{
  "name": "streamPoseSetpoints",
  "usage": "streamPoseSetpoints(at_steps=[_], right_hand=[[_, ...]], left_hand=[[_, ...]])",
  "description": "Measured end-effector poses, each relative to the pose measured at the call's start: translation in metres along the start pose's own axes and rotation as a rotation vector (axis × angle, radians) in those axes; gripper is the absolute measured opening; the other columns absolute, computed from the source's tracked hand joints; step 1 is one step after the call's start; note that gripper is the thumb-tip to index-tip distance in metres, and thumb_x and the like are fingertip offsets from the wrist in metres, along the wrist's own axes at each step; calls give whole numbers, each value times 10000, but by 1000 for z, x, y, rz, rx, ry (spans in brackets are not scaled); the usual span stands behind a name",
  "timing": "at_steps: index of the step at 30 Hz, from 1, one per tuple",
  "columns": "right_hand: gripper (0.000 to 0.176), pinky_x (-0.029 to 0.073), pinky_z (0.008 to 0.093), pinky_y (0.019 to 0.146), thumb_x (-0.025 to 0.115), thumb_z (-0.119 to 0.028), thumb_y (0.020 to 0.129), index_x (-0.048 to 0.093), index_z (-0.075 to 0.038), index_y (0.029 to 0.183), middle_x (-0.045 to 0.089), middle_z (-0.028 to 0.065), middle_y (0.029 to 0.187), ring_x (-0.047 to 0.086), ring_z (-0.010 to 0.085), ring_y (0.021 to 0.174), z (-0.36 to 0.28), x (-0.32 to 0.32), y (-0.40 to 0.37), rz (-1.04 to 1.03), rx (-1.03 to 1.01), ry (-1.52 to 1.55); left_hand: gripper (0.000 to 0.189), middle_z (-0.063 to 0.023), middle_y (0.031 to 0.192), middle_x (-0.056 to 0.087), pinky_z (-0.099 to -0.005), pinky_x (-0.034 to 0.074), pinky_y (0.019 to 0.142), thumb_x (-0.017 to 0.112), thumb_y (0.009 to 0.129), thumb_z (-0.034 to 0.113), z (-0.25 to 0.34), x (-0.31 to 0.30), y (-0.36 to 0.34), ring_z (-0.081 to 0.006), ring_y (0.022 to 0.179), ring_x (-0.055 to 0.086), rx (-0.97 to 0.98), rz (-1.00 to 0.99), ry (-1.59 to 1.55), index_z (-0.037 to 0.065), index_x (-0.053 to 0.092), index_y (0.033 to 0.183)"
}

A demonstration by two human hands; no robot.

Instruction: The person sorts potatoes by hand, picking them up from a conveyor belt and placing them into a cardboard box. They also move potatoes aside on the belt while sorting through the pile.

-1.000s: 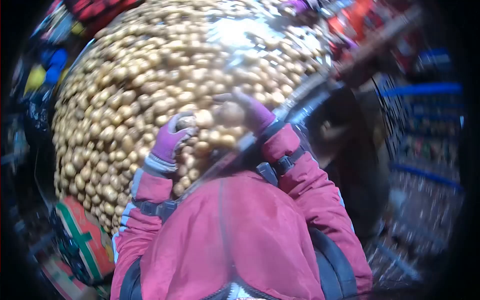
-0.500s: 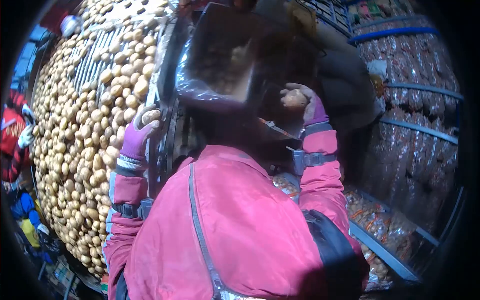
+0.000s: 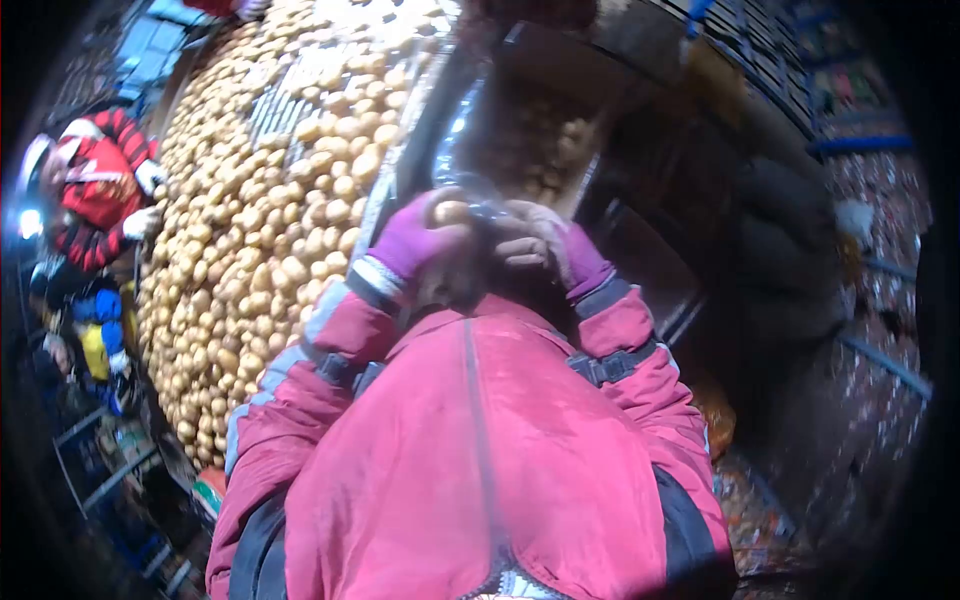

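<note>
The purple-gloved left hand (image 3: 412, 238) curls around a round pale-yellow potato (image 3: 452, 213), presumably so it cannot roll free, near the dark plastic-lined box (image 3: 583, 180); the right hand (image 3: 553, 242) bends beside it, its hold too blurred to tell. Earlier the hands were well apart; now they nearly meet

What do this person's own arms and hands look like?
The left hand and right hand wear purple gloves, the right one greyish over the fingers. Pink jacket sleeves end in dark cuffs, with black buckled straps around both forearms. A pale grey-blue stripe marks the left sleeve.
</note>
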State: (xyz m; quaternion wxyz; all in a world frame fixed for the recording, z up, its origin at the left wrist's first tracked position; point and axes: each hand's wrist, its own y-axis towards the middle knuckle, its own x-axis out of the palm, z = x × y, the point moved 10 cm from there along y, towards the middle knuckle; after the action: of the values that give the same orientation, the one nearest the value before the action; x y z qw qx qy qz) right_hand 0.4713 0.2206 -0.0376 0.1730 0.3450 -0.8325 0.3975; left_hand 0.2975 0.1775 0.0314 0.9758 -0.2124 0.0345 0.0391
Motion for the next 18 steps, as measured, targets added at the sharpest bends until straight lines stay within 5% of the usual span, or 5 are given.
streamPoseSetpoints(at_steps=[1, 6, 9, 13, 18], right_hand=[[431, 562, 385, 860, 522, -344, 1026, 549, -45, 1335, 651, 110, 1225, 655, 217, 1027, 15, 20, 19, -107, 53, 87], [307, 549, 368, 829, 673, -217, 915, 641, -74, 1185, 679, 133, 1147, 668, 241, 1001, -63, 150, 21, -302, -815, -841], [307, 546, 357, 825, 664, -124, 865, 650, -27, 1155, 682, 153, 1110, 660, 248, 940, -52, 186, 35, -425, -657, -911], [448, 543, 327, 820, 584, -197, 930, 550, 92, 1271, 569, 40, 801, 582, 130, 732, -14, 150, 82, -289, 51, -334], [479, 506, 362, 969, 630, -299, 934, 573, 58, 1247, 556, 4, 722, 573, 132, 714, -31, 65, 70, -286, 111, -465]], left_hand=[[513, -70, 1176, 648, -274, 516, 901, 694, 855, 94, 10, 1, -6, -149, 1038, 621, 94, 37, 77, 9, 551, 1340], [582, -195, 1296, 594, -367, 455, 1025, 704, 805, 199, 9, -23, -35, -312, 1196, 577, 218, 109, 270, 18, 547, 1335], [566, -166, 1270, 614, -355, 467, 999, 672, 832, 195, -11, -75, -69, -272, 1159, 591, 60, 261, 289, 32, 547, 1359], [530, -155, 1249, 635, -333, 503, 943, 678, 869, 240, -47, -169, -146, -234, 1092, 622, -109, 592, 628, 29, 569, 1343], [519, -215, 1192, 635, -414, 477, 974, 725, 837, 265, -106, -330, -241, -336, 1094, 613, -67, 1068, 735, 9, 602, 1271]])
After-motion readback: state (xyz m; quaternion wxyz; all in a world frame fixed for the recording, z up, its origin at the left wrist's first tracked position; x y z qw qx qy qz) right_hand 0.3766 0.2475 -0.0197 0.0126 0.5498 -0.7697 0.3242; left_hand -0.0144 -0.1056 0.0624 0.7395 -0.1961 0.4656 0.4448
